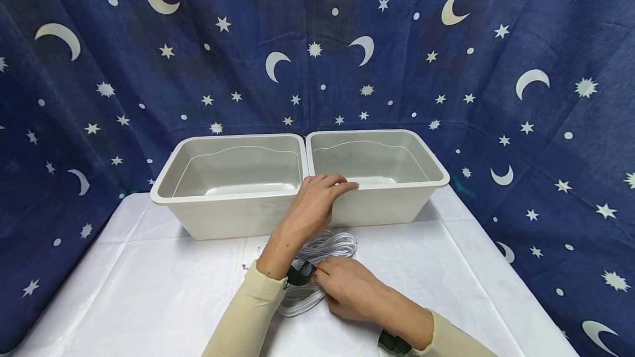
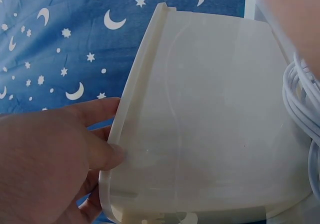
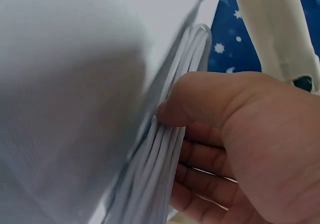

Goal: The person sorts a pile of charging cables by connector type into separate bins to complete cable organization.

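Observation:
A coiled bundle of white cable (image 1: 337, 244) lies on the table in front of two light grey plastic bins. My right hand (image 1: 354, 288) holds the bundle at its right side. The right wrist view shows the thumb on one face of the cable strands (image 3: 157, 159) and the fingers behind them. My left hand (image 1: 310, 211) reaches over the cable to the right bin (image 1: 387, 205). In the left wrist view it grips that bin's rim (image 2: 132, 104), thumb on the outer wall, other fingers past the edge. The left forearm hides part of the cable.
The left bin (image 1: 228, 216) stands side by side with the right one at the back of the table. A white cloth (image 1: 149, 291) covers the table. Behind and at both sides hangs a dark blue curtain (image 1: 317, 15) with moons and stars.

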Demonstrator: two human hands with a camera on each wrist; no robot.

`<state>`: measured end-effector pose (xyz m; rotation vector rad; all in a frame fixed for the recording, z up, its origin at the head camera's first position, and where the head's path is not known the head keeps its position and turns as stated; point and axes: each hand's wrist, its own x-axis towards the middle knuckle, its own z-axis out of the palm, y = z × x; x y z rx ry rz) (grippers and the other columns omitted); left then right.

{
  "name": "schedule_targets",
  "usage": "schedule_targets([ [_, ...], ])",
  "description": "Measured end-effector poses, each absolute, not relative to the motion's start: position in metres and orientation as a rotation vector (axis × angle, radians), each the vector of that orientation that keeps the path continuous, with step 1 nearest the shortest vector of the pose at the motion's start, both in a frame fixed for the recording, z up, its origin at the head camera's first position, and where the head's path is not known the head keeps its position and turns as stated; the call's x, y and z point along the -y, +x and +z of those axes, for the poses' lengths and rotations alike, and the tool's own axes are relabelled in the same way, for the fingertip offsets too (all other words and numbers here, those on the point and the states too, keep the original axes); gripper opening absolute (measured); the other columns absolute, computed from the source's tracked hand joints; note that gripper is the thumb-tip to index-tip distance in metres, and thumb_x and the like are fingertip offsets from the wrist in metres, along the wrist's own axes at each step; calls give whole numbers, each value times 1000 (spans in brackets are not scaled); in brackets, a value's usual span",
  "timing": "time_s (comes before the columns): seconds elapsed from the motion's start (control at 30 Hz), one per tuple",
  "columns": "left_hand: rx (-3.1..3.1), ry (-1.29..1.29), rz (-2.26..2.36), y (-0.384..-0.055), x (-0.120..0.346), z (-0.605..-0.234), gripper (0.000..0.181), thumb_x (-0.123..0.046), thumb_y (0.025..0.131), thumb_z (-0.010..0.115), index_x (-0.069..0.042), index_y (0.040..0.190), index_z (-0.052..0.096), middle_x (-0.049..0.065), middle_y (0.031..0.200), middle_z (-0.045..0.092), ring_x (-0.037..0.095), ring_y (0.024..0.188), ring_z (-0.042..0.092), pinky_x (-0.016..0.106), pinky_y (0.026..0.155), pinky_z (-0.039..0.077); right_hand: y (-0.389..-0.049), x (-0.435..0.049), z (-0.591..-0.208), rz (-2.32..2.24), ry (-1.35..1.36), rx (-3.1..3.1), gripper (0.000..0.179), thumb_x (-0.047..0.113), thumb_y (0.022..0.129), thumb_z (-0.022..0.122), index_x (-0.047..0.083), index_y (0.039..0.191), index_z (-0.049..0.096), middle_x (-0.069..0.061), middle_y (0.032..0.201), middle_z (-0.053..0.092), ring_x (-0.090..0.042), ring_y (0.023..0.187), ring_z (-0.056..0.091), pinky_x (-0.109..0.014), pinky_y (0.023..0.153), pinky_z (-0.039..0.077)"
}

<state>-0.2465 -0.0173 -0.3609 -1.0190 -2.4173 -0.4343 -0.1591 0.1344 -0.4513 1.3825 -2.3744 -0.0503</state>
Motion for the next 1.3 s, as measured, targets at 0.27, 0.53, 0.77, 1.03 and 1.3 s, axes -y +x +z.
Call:
schedule_targets([
  [0.27, 2424, -1018, -443, -246, 17, -360, 69, 18, 91, 55, -27, 142, 68, -6, 130, 68, 20, 114, 62, 42, 93, 47, -163, -148, -430, -66, 1391, 2396, 30, 16, 67, 85, 20, 85, 62, 8, 85, 61, -16, 84, 60, -33, 82, 52],
  [0.53, 2426, -1021, -446, -247, 16, -361, 69, 17, 91, 55, -27, 142, 68, -6, 130, 68, 20, 113, 62, 42, 91, 47, -166, -160, -414, -21, 1386, 2432, 30, 11, 66, 83, 21, 85, 62, 9, 85, 59, -16, 85, 58, -33, 79, 51],
  [0.77, 2424, -1016, -445, -247, 16, -361, 70, 18, 89, 56, -27, 141, 68, -7, 130, 68, 20, 112, 61, 41, 89, 47, -167, -174, -397, 36, 1362, 2428, 32, 9, 64, 83, 21, 87, 63, 10, 88, 59, -15, 85, 57, -33, 79, 51],
  [1.03, 2419, -1017, -449, -247, 16, -360, 69, 18, 90, 57, -26, 141, 69, -7, 129, 68, 20, 112, 62, 41, 89, 47, -167, -191, -378, 116, 1321, 2361, 33, 4, 63, 79, 19, 89, 65, 10, 91, 60, -13, 85, 56, -32, 78, 50],
  [1.3, 2418, -1022, -462, -247, 17, -361, 68, 18, 90, 56, -25, 141, 69, -6, 128, 69, 20, 112, 62, 42, 90, 47, -169, -202, -366, 150, 1312, 2331, 35, 2, 63, 77, 20, 92, 69, 10, 94, 62, -13, 89, 58, -34, 80, 52],
])
